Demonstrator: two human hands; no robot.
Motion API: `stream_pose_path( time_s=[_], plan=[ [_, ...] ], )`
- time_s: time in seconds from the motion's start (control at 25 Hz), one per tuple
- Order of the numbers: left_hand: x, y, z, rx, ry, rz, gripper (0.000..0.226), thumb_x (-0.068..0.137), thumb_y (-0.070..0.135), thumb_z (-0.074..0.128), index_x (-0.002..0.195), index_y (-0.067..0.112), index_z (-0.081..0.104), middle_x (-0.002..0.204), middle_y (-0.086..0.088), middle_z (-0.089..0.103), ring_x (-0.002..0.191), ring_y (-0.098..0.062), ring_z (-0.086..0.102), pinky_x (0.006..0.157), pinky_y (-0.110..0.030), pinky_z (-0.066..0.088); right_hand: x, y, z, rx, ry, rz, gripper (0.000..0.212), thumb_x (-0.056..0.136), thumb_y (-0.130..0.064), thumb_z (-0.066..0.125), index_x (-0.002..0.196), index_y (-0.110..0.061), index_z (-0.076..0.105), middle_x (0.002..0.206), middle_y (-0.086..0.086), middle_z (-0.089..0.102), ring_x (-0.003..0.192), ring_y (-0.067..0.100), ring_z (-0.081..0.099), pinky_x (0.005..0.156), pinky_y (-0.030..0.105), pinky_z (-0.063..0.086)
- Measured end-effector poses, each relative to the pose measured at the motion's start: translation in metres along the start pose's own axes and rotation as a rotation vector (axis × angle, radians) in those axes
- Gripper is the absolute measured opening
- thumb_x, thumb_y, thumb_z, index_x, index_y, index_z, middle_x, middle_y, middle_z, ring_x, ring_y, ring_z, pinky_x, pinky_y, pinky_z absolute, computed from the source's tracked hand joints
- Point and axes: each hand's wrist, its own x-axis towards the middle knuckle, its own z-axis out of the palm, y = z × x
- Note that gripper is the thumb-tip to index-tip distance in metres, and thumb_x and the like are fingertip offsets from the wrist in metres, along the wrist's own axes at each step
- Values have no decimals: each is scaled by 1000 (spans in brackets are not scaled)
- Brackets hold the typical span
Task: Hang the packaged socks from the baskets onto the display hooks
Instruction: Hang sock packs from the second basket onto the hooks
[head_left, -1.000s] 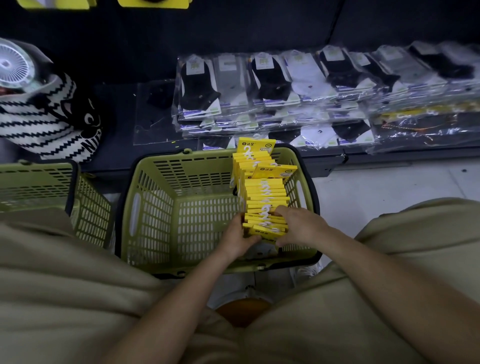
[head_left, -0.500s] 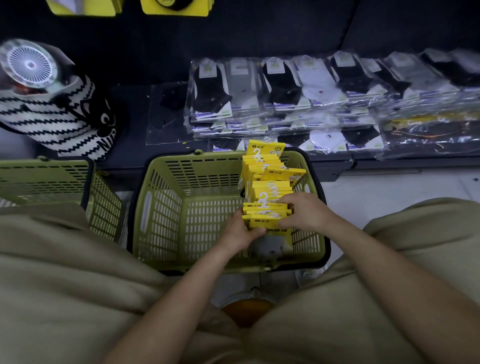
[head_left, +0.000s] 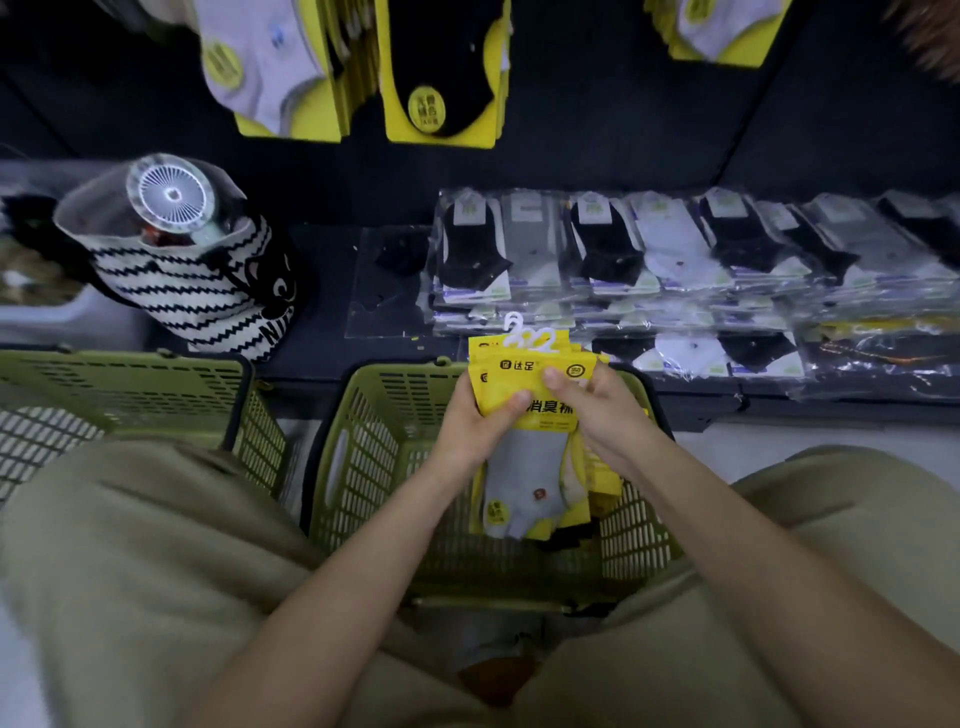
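The bundle of sock packs (head_left: 519, 376) looks light and a little floppy. Each pack has a stiff yellow card at the top and a soft grey sock (head_left: 522, 478) hanging below it, so the firm place to hold is the card, not the cloth. The cards look glossy, and I judge that a loose stack of them could slide and fan apart unless it is squeezed from both sides. The small white hangers (head_left: 530, 336) stick up above the cards, and they seem thin enough to snag or bend, so they are best left free for the hooks. The bundle is held above the far right corner of the basket (head_left: 363, 467), with its lower ends dangling inside. The left hand (head_left: 470, 423) clamps the bundle's left edge, thumb pressed across the front of the top card, its fingers hidden behind. The right hand (head_left: 605, 410) closes on the right edge, with 1 finger laid over the card face. Both hands are closed on the bundle. More yellow-carded packs (head_left: 441, 78) hang on the wall above.
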Motion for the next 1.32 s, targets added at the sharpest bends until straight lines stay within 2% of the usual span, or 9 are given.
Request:
stream_pose_path(
  time_s=[0.08,0.2,0.4,0.56,0.68,0.84,1.08,1.24,1.32],
  plan=[
    [16,21,-2,0,-7,60,32,82,15,66,112,14,55,107,-6,66,99,-15,65,86,-30,53,13,-15,8,2,24,-59,35,88,-22,57,121,-11,53,116,11,65,110,28,61,94,44,49],
    [37,55,-1,30,-24,161,22,91,6,55,108,19,58,105,-1,67,96,-12,66,84,-28,53,30,-50,16,-4,12,-159,40,86,-20,60,123,-11,48,113,7,66,101,19,65,81,30,54],
    [69,115,5,15,-18,226,17,88,21,59,105,25,61,101,7,71,96,-11,67,75,-21,53,50,-107,22,-113,396,-265,49,63,-27,85,94,-28,47,93,-6,65,82,3,64,66,20,50],
    [86,154,7,15,-55,270,35,83,27,62,117,18,57,109,3,69,100,-13,66,82,-26,55,56,-144,20,-50,432,-390,32,66,-23,83,85,-24,57,76,-10,71,69,-1,67,54,14,50],
    [96,178,5,21,-40,308,24,86,29,57,110,25,55,107,5,67,94,-5,67,78,-22,55,58,-171,20,-25,398,-498,20,72,-17,79,82,-20,62,72,-13,72,66,0,67,54,14,50],
    [103,209,-2,-3,-24,359,52,78,45,54,121,16,52,117,-1,65,106,-16,64,89,-34,53,64,-207,26,-9,380,-581,18,76,-12,75,85,-19,62,77,-6,73,71,5,69,58,18,53],
    [122,256,-22,42,137,548,35,74,46,59,106,33,56,102,18,68,95,4,64,73,-11,50,80,-261,37,-52,310,-644,8,87,-16,64,89,-20,57,85,-5,71,76,6,69,65,22,57],
    [150,282,-30,46,183,542,26,88,29,58,114,25,55,113,5,65,107,-12,61,87,-29,49,91,-284,44,-84,304,-669,7,90,-17,60,87,-22,56,93,1,68,85,14,66,73,32,56],
    [161,286,-29,59,170,519,31,90,24,57,120,17,53,117,1,64,109,-15,60,87,-30,50,93,-281,40,-113,332,-669,9,90,-17,59,86,-23,55,93,2,66,83,14,64,70,28,54]
  ],
)
